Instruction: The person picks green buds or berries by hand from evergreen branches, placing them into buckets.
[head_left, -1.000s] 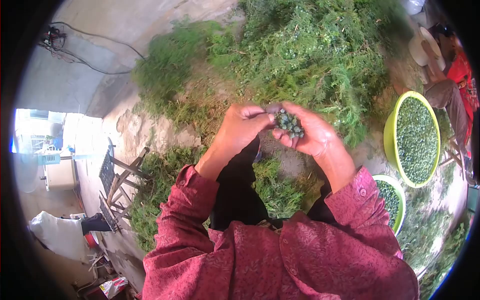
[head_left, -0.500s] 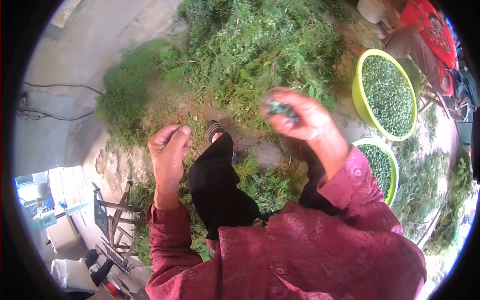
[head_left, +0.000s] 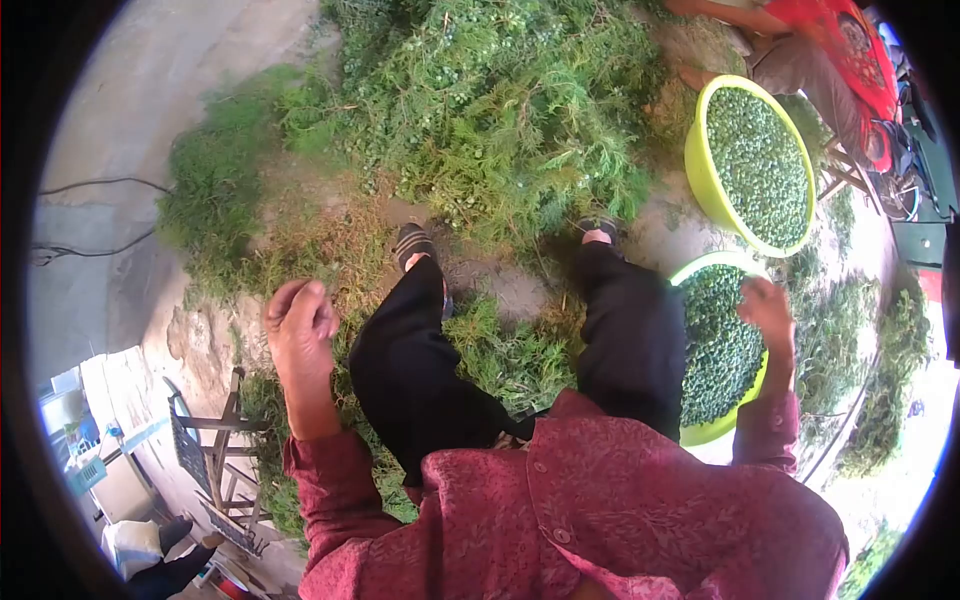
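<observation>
In the head view my left hand (head_left: 302, 335) is raised at the left of my knee, its fingers curled together around something I cannot make out, if anything. My right hand (head_left: 768, 308) is over the right edge of the lower green basin (head_left: 708, 435), its fingers bent and slightly blurred, with nothing visible in them. Small green berries (head_left: 715, 345) fill this basin. Beyond it stands a larger yellow-green basin (head_left: 705, 180), also full of green berries (head_left: 757, 165). A big heap of leafy green branches (head_left: 490, 110) lies in front of my feet.
Another person in red (head_left: 850, 50) sits at the top right. A wooden-legged chair (head_left: 222, 430) stands at the lower left. Black cables (head_left: 100, 250) cross the floor at the left. More cut branches (head_left: 885, 370) lie at the right.
My right hand has moved right and down from above the branches to the lower basin, and the berries in it no longer show. The view has shifted, showing both my feet.
</observation>
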